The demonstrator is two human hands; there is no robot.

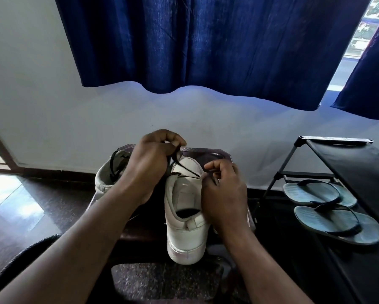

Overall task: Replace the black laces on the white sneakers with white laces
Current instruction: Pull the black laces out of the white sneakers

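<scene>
A hard tug could jam the black lace (187, 168) in an eyelet or drag the near sneaker (186, 216) off the table (206, 153), as neither hand seems to pin the shoe. The lace runs across the sneaker's far end. The left hand (150, 163) pinches it in curled fingers (173, 139) above the toe, and the right hand (224, 189) pinches it at the right side. The other sneaker (109, 174), to the left, is laced black.

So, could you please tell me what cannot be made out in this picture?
Head view only.
Front eyelets of the near sneaker: covered by the left hand and right hand.
The second sneaker: much of it is behind the left forearm.
The black lace: ends lost inside the two grips.
No white laces visible.
</scene>
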